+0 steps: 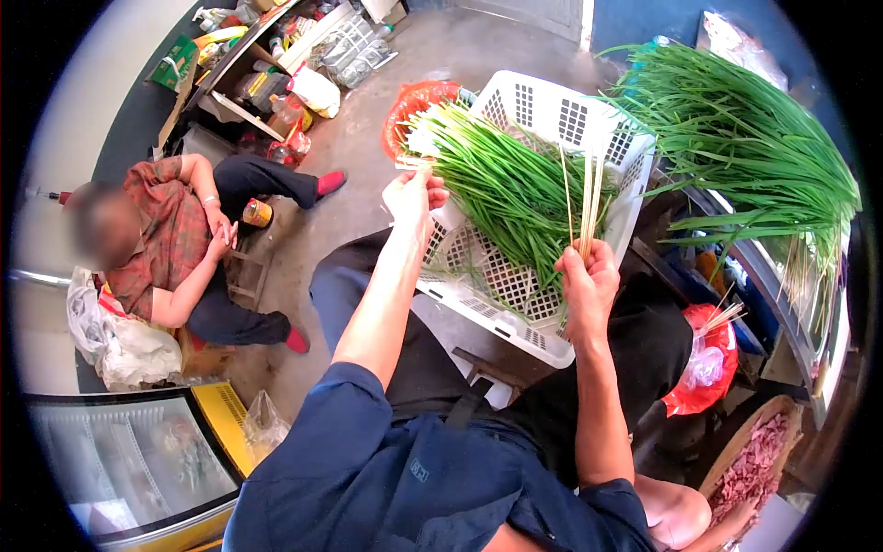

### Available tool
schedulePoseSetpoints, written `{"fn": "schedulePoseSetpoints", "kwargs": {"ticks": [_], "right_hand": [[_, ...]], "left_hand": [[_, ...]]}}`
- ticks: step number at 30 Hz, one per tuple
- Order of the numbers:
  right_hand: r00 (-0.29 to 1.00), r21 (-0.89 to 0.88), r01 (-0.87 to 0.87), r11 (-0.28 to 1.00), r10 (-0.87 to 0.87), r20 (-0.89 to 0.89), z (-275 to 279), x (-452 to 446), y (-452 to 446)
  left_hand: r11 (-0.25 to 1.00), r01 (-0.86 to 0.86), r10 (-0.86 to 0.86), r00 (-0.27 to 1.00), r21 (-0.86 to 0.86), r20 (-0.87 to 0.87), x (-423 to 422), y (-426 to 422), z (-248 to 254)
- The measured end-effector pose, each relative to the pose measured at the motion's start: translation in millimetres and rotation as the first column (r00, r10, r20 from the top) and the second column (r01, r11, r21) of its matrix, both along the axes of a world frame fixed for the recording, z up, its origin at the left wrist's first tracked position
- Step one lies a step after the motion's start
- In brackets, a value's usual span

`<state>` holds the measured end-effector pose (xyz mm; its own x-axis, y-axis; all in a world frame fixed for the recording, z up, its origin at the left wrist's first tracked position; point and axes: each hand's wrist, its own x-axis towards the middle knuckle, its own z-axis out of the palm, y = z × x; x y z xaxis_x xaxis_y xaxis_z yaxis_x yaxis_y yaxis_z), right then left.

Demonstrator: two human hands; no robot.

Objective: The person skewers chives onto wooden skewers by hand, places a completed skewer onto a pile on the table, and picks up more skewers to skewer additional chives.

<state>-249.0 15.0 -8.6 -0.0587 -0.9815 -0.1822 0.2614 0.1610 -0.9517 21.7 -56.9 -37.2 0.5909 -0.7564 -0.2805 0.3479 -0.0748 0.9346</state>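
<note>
My right hand is closed around several thin bamboo skewers, which stick up over the basket. At the left end of the green garlic chives, my left hand is closed, fingertips pinched near the pale stalk ends. Whatever lies in that pinch is too small to make out. The chives lie in a heap, white ends to the left, inside a white plastic basket with perforated walls. The basket sits in front of my lap.
More chives, with skewers, lie on a stand at right. Below is a red bag holding skewers. Another person's arm reaches to a basket of meat pieces. Someone sits at left, hands together. A glass-topped freezer stands lower left.
</note>
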Motion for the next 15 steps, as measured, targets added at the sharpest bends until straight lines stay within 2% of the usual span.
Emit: {"fn": "schedulePoseSetpoints", "kwargs": {"ticks": [3, 6, 9, 11, 14, 15], "right_hand": [[0.999, 0.027, -0.034, 0.999, 0.034, 0.002, -0.8, 1.2, 3.8], [0.986, 0.012, -0.168, 0.986, 0.168, -0.009, -3.9, 5.9, 5.2], [0.97, -0.01, -0.22, 0.975, 0.218, -0.11, -8.8, 8.0, 6.1], [0.973, -0.027, -0.202, 0.979, 0.198, -0.115, -10.1, 9.3, 4.8], [0.981, -0.044, -0.164, 0.985, 0.159, -0.108, -8.6, 8.7, 2.6], [0.985, -0.047, -0.147, 0.988, 0.142, -0.098, -7.7, 8.4, 3.8]], "left_hand": [[0.999, -0.041, 0.039, 0.998, 0.034, 0.046, -2.7, 10.3, -0.3], [0.992, -0.059, 0.077, 0.984, -0.115, 0.159, 6.0, 17.5, 3.0], [0.988, -0.065, 0.093, 0.974, -0.14, 0.204, 8.1, 21.6, 12.9], [0.985, -0.032, 0.065, 0.979, -0.172, 0.193, 13.0, 20.2, 0.6], [0.997, -0.011, 0.042, 0.902, -0.074, 0.431, 19.4, 19.7, -13.3], [0.998, -0.011, 0.039, 0.902, -0.067, 0.43, 21.8, 23.5, -17.8]]}}
